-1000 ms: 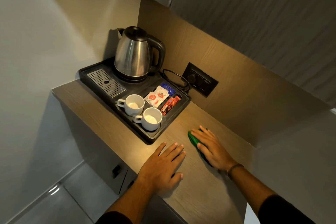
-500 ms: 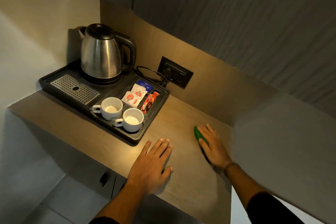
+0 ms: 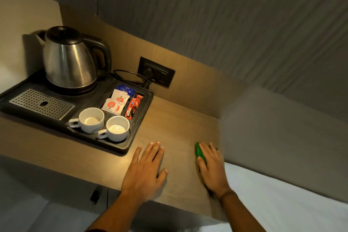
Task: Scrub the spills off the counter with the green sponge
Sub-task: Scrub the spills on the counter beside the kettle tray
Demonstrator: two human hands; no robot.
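Note:
The green sponge [image 3: 199,151] lies on the wooden counter [image 3: 178,124] at its right side, mostly hidden under my right hand [image 3: 211,165], which presses flat on it with the fingers over its top. My left hand [image 3: 146,167] rests palm down on the counter near the front edge, fingers spread, holding nothing. A few small shiny droplets [image 3: 125,161] glint on the counter just left of my left hand, near the tray's corner. No other spill is plain to see.
A black tray [image 3: 139,128] fills the counter's left part, carrying a steel kettle [image 3: 69,58], two white cups [image 3: 91,119], sachets [image 3: 116,101] and a metal drip grate [image 3: 41,103]. A wall socket [image 3: 156,72] with the kettle's cord sits behind. White bedding [image 3: 282,194] borders the counter's right.
My right hand has slid the sponge rightward, toward the counter's right edge. The view has swung right, so the tray sits further left. My left hand stays flat on the counter.

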